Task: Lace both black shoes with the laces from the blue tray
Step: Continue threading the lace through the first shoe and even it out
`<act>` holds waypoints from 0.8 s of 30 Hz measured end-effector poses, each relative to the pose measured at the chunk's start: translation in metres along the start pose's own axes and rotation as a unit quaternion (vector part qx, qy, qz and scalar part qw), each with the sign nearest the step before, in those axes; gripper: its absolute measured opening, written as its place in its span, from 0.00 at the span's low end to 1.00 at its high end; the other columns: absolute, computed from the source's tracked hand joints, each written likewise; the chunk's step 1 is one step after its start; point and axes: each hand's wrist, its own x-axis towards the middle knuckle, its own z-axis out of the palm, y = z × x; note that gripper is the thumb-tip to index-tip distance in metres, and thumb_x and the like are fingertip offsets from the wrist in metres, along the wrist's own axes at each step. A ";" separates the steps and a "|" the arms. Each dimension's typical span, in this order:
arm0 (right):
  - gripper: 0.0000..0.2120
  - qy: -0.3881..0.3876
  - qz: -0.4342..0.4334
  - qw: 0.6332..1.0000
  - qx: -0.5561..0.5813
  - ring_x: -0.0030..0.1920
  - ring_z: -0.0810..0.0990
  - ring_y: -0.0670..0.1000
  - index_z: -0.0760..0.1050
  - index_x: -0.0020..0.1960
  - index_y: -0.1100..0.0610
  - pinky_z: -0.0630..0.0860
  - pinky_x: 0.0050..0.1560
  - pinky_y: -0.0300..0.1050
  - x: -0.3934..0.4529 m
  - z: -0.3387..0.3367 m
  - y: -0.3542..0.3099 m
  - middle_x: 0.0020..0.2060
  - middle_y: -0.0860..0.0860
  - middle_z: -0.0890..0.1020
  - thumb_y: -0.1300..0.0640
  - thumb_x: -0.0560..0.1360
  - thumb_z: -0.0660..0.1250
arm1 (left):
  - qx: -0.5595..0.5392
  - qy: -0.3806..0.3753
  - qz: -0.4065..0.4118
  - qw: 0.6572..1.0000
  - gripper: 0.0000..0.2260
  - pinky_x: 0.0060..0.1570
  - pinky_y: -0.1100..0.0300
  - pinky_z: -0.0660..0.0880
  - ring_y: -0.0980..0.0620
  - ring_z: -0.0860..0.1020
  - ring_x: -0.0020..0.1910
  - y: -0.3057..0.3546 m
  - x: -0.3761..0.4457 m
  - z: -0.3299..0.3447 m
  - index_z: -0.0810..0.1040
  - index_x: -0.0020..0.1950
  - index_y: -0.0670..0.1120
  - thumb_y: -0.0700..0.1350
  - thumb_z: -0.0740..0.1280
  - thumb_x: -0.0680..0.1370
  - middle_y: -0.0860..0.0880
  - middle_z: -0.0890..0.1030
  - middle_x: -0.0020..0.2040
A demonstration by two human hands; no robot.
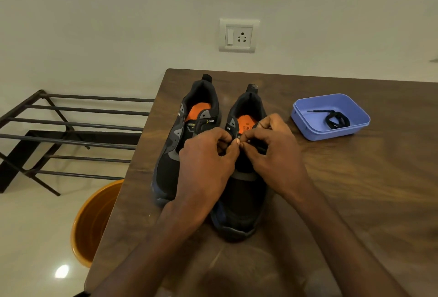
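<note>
Hands, left hand [206, 161] and right hand [272, 154], pinch over right shoe [239, 206].

The room is dimly and warmly lit, with a bright glare spot on the glossy floor [62, 271] at lower left and a softer sheen on the wooden table [369, 178]. Wide-angle distortion tilts the wall socket [239, 35] and bows the metal rack [71, 135] toward the edges. Both forearms blur near the bottom edge, and the black shoes lose detail in shadow.
</note>
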 end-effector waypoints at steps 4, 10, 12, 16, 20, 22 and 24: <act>0.04 0.038 0.027 0.999 0.009 0.49 0.76 0.48 0.84 0.50 0.48 0.80 0.46 0.51 -0.003 0.004 -0.003 0.48 0.46 0.74 0.52 0.75 0.75 | 0.004 -0.003 0.024 1.000 0.07 0.48 0.62 0.82 0.62 0.81 0.44 0.000 -0.001 0.001 0.84 0.58 0.51 0.49 0.71 0.81 0.57 0.84 0.46; 0.04 0.023 0.045 0.998 0.042 0.52 0.77 0.50 0.84 0.49 0.48 0.80 0.51 0.54 0.000 0.006 0.002 0.47 0.45 0.73 0.56 0.75 0.75 | 0.002 -0.014 0.033 0.999 0.07 0.49 0.67 0.79 0.62 0.81 0.46 -0.003 0.002 0.001 0.84 0.58 0.49 0.43 0.70 0.82 0.57 0.83 0.48; 0.06 0.003 0.033 0.998 0.047 0.54 0.76 0.50 0.84 0.52 0.49 0.80 0.53 0.54 0.001 0.004 0.004 0.49 0.46 0.73 0.55 0.76 0.74 | 0.005 -0.019 0.032 0.999 0.05 0.48 0.68 0.78 0.63 0.80 0.46 -0.004 0.006 0.001 0.83 0.55 0.50 0.43 0.71 0.81 0.58 0.82 0.46; 0.22 -0.027 0.000 1.000 -0.007 0.59 0.69 0.48 0.79 0.65 0.47 0.75 0.58 0.46 -0.004 -0.001 0.005 0.58 0.46 0.68 0.43 0.73 0.74 | -0.013 -0.008 0.060 0.998 0.03 0.49 0.62 0.81 0.60 0.81 0.47 -0.004 0.012 -0.005 0.82 0.54 0.48 0.42 0.70 0.81 0.55 0.83 0.47; 0.42 -0.054 -0.013 0.997 -0.058 0.77 0.59 0.51 0.66 0.76 0.44 0.65 0.72 0.52 -0.003 -0.004 0.012 0.76 0.46 0.59 0.31 0.67 0.71 | -0.259 0.042 0.018 0.965 0.04 0.41 0.64 0.79 0.49 0.83 0.44 0.005 0.024 -0.029 0.74 0.54 0.43 0.39 0.61 0.85 0.48 0.85 0.45; 0.45 -0.069 0.004 0.997 -0.020 0.78 0.59 0.50 0.65 0.78 0.45 0.66 0.75 0.55 -0.001 -0.003 0.015 0.78 0.45 0.59 0.29 0.66 0.70 | -0.250 0.057 0.036 0.966 0.03 0.41 0.60 0.78 0.49 0.82 0.44 0.002 0.029 -0.035 0.73 0.55 0.47 0.41 0.60 0.86 0.48 0.82 0.43; 0.46 -0.070 0.006 0.997 0.017 0.76 0.64 0.48 0.65 0.78 0.47 0.71 0.72 0.56 0.000 -0.001 0.016 0.76 0.44 0.62 0.29 0.66 0.71 | -0.132 0.022 0.053 0.990 0.05 0.46 0.62 0.79 0.55 0.80 0.45 -0.005 0.027 -0.029 0.73 0.59 0.49 0.44 0.66 0.84 0.52 0.80 0.45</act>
